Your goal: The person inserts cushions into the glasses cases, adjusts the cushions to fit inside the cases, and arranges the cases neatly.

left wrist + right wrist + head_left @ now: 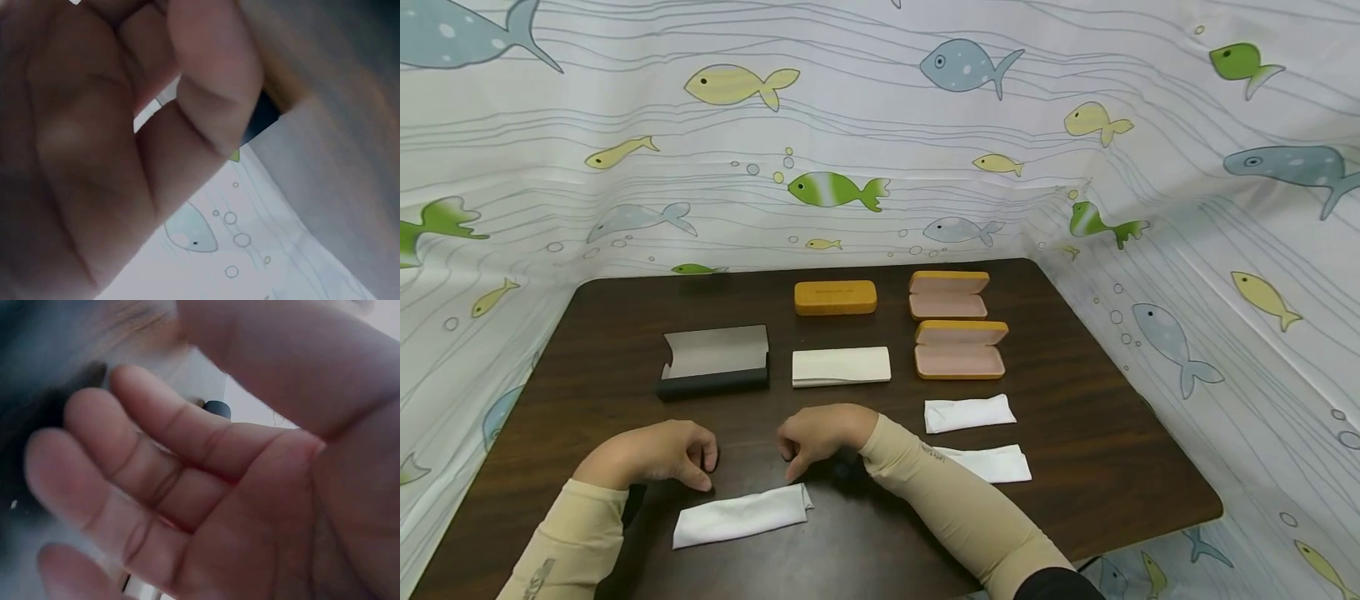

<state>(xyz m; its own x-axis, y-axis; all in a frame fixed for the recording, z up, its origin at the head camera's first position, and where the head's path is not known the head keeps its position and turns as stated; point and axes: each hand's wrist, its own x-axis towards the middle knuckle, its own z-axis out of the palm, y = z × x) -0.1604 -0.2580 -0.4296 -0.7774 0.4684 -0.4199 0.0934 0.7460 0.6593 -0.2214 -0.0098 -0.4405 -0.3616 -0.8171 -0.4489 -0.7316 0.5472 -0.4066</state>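
A white folded cloth (741, 515) lies near the front of the table, a small fold turned up at its right end. Just beyond its left part is my left hand (662, 454), fingers loosely bent and nothing between them. My right hand (823, 433) hovers by the cloth's right end, thumb and forefinger pointing down close to it. In the right wrist view, the right hand's fingers (144, 456) are relaxed and the palm is bare. The left wrist view shows the left hand's palm (75, 144) with the fingers bent and no object in them.
Behind my hands stand an open black glasses case (715, 382) and a cream folded cloth (841, 367). Farther back is a closed orange case (836, 298). Two open orange cases (958, 362) stand at right, with two white cloths (970, 414) in front. Fish-patterned sheeting (865, 125) surrounds the table.
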